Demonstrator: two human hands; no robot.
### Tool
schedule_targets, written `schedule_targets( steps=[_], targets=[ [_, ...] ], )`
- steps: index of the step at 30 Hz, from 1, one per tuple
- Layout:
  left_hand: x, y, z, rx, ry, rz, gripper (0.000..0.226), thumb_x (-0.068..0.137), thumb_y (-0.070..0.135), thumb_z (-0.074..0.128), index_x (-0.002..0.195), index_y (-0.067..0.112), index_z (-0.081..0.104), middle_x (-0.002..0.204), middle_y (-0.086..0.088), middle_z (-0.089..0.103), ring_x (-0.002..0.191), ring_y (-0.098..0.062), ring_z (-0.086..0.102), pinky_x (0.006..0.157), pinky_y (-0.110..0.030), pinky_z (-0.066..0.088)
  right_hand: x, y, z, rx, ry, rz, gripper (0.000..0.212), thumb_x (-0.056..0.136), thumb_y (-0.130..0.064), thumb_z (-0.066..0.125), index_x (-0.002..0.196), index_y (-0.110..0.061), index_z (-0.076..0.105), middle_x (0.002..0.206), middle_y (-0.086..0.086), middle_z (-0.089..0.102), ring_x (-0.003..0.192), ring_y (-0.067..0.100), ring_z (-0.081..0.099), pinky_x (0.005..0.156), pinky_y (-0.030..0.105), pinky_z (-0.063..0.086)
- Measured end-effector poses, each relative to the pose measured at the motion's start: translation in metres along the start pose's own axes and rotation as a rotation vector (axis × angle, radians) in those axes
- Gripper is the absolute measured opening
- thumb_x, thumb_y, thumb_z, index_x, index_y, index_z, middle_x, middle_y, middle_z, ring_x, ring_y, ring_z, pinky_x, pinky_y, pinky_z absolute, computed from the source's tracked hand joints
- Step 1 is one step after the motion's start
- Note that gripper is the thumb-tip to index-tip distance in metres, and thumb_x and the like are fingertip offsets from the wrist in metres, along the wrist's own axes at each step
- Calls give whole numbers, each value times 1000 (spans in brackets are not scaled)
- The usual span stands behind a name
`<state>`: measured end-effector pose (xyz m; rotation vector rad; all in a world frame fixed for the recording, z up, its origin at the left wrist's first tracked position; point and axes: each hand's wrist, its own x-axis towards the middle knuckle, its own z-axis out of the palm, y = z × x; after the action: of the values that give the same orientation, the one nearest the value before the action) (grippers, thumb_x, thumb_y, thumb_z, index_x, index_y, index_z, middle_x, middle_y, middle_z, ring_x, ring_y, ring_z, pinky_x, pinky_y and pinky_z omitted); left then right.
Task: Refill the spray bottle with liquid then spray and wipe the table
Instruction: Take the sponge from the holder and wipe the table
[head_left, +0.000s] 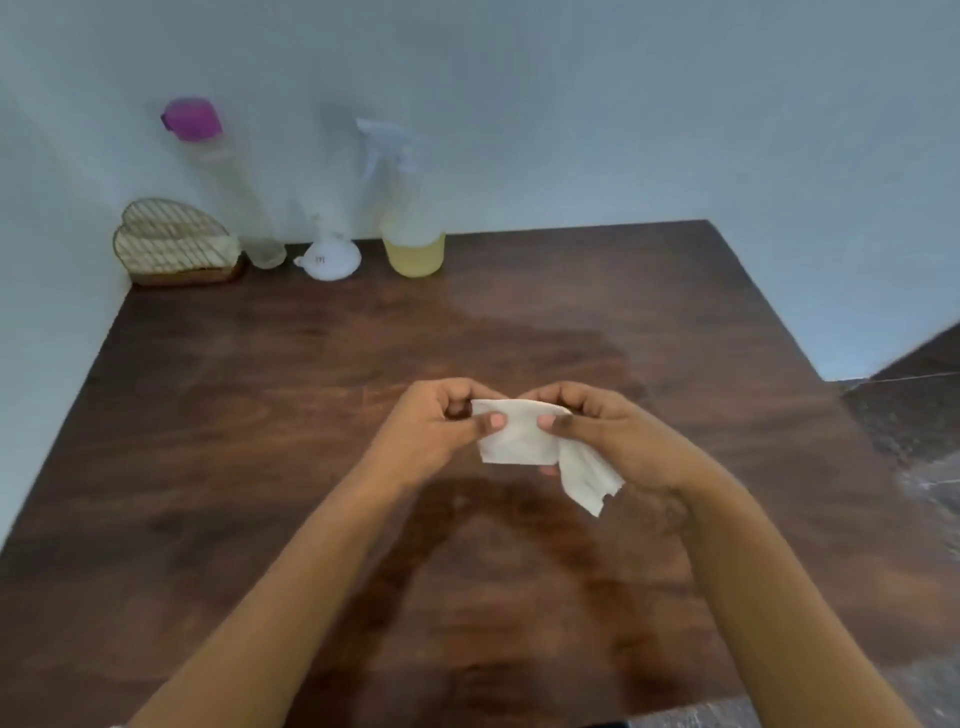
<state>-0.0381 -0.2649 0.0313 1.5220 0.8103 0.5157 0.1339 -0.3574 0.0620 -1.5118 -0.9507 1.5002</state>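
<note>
Two hands pinch one white folded paper tissue (524, 439) above the dark wooden table (260, 415): left hand (441, 426) grips its left edge, right hand (597, 431) its right, long axis running between them.

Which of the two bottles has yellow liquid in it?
The spray bottle on the right; the tall bottle with the purple cap looks empty.
</note>
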Motion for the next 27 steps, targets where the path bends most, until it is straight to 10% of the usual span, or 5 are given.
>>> schedule_targets(
  steps=[8, 12, 18, 22, 27],
  targets=[
    [34, 57, -7, 69, 256, -87, 6, 86, 20, 69, 89, 23, 72, 84, 2, 75, 81, -19, 70, 77, -44, 58, -9, -56, -41, -69, 157, 222, 21, 89, -22, 62, 110, -20, 60, 104, 0, 67, 89, 15, 67, 69, 26, 56],
    [59, 73, 27, 195, 280, -66, 6, 85, 25, 70, 90, 23, 72, 83, 8, 73, 79, -12, 70, 74, -42, 58, -8, -50, -69, -314, 433, 120, 13, 83, -18, 68, 93, -26, 63, 89, -2, 68, 74, 17, 64, 51, 20, 48],
    [94, 91, 140, 399, 275, 117, 17, 86, 30, 67, 102, 28, 72, 88, 18, 73, 78, 5, 67, 73, -26, 57, -14, -20, -148, 74, 546, 26, 4, 88, -12, 64, 89, -15, 65, 79, 2, 71, 70, 16, 65, 55, 26, 51],
    [104, 92, 233, 647, 112, 128, 47, 84, 54, 44, 122, 34, 64, 115, 13, 70, 99, -5, 66, 85, -29, 53, -33, -5, -215, 552, 466, 103, 18, 92, -24, 56, 98, -8, 62, 80, 8, 69, 66, 16, 65, 53, 24, 52],
    [127, 84, 329, 701, -315, 101, 42, 93, 44, 49, 135, 38, 50, 152, 19, 33, 140, 0, 27, 111, -24, 29, -62, 34, -315, 488, 591, 173, 8, 91, -5, 56, 96, -10, 59, 84, 7, 67, 70, 16, 64, 57, 24, 54]
  ],
)
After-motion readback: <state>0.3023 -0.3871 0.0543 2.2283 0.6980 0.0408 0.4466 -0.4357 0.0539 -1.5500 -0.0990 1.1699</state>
